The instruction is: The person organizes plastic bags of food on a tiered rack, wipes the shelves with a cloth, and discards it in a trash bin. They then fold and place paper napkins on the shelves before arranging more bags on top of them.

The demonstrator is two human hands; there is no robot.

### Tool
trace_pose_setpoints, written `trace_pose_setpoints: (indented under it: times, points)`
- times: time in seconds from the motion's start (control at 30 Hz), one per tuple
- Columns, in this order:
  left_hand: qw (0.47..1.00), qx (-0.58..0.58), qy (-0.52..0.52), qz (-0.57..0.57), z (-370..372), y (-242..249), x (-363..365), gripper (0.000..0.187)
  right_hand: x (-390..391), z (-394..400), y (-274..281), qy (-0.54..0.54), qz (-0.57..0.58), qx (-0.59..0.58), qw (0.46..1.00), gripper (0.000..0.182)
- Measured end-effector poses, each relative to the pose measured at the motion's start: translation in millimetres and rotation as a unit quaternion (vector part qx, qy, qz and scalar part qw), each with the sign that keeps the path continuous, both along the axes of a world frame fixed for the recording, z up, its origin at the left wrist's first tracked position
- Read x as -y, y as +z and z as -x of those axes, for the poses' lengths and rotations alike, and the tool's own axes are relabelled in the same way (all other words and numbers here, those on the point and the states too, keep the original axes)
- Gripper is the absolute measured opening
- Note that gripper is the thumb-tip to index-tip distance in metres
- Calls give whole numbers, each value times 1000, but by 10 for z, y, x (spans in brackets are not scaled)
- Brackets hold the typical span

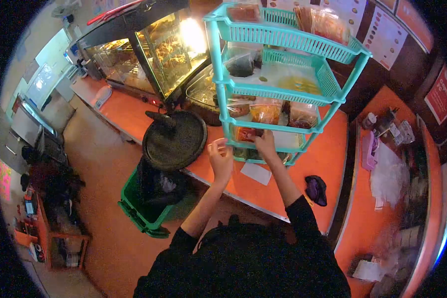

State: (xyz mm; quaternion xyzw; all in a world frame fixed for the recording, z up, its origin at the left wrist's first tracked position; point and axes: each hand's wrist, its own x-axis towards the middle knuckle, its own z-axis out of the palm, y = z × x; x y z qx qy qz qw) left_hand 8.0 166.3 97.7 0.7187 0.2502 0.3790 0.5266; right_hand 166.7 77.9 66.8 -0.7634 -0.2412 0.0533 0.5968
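Observation:
A turquoise plastic shelf rack (288, 89) with several tiers stands on the orange counter before me. My right hand (265, 144) reaches into a lower tier, its fingers closed at the right edge of a small clear packet with red contents (244, 134). Just outside the rack's left post is my left hand (220, 158), fingers apart and slightly curled, holding nothing that I can see. One tier higher lie clear bags, among them an orange-filled bag (266, 112). A white paper (256, 174) lies on the counter below my right hand.
Left of the rack sits a round dark lid (175, 139), above a green bin (143, 208) with a black liner. A lit glass food warmer (169, 49) stands behind. A dark purple pouch (316, 190) lies on the counter at right, with a pink basket (369, 151) beyond.

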Motion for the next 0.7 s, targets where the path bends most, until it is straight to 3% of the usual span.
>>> trace_pose_setpoints:
  times: [0.07,0.13,0.2,0.27,0.33,0.37,0.47,0.53,0.6,0.63,0.67,0.7]
  points:
    - [999,-26,25,-15,-8,-85,-171,33,-43,146,259,-43,186,74,979,30]
    - [998,-39,-1,-42,-46,-124,-304,37,-103,103,25,-20,153,73,985,39]
    - [995,6,-39,-87,-167,-160,-388,39,-117,192,-55,-99,198,210,952,41]
    - [986,60,-77,-133,-336,-185,-470,42,-141,210,0,-136,204,237,940,50]
    - [983,38,-149,-102,-413,-154,-496,45,-190,248,129,-103,188,154,965,59]
    - [979,56,-188,-52,-430,-159,-486,46,-226,239,194,-20,182,154,971,63]
    - [968,15,-248,39,-519,-176,-642,41,-398,331,100,-45,214,81,972,62]
    - [958,21,-274,80,-576,-194,-698,36,-476,380,56,-113,205,135,963,64]
    - [970,43,-240,-24,-699,-418,-797,40,-545,306,-81,-182,325,347,860,77]
    - [967,34,-229,-105,-736,-435,-839,48,-533,305,29,-189,347,388,833,71]
    - [966,35,-232,-106,-749,-475,-825,48,-517,267,157,-192,347,388,832,71]
    - [971,25,-180,-158,-723,-432,-789,52,-505,227,350,-68,380,250,888,63]
